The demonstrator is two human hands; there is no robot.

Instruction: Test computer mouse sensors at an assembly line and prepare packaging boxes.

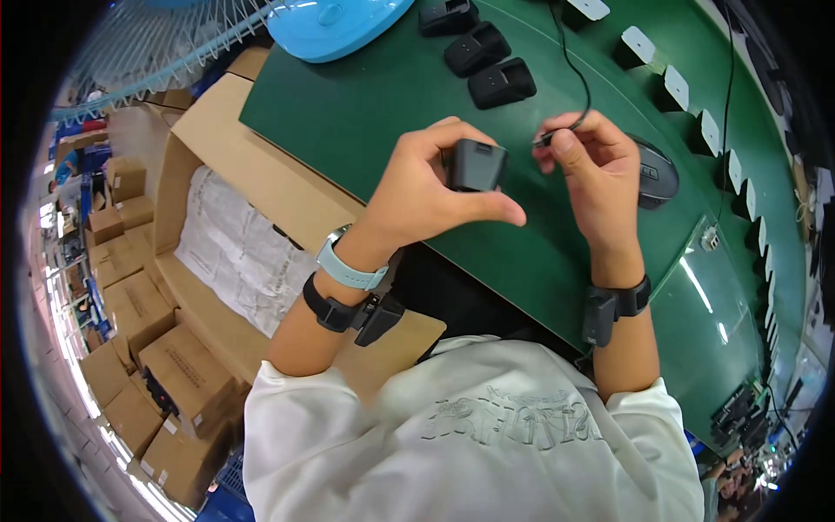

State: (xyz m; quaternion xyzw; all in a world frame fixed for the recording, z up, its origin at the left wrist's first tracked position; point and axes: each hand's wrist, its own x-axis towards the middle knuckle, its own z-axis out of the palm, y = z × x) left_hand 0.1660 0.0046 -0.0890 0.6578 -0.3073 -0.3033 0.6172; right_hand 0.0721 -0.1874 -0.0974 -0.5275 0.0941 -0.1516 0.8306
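My left hand [426, 187] is closed round a small black box-shaped device [477, 165], its thumb stretched along the near side. The device is held above the green table, and I cannot make out its kind. Between thumb and fingers, my right hand [600, 174] pinches the plug end of a thin black cable [584, 83], which runs up to the far edge of the view. The plug points toward the device, with a gap between them. Just right of my right hand lies a black computer mouse [657, 174]. Three similar black devices [503, 83] stand in a row beyond my hands.
A blue round fan base [335, 26] and a fan cage [165, 52] are at the far left. Left of the green table [304, 113] stands an open carton [187, 161] with white wrapping inside. Stacked boxes [187, 365] fill the floor beyond. Several white-topped black pieces [676, 89] line the right.
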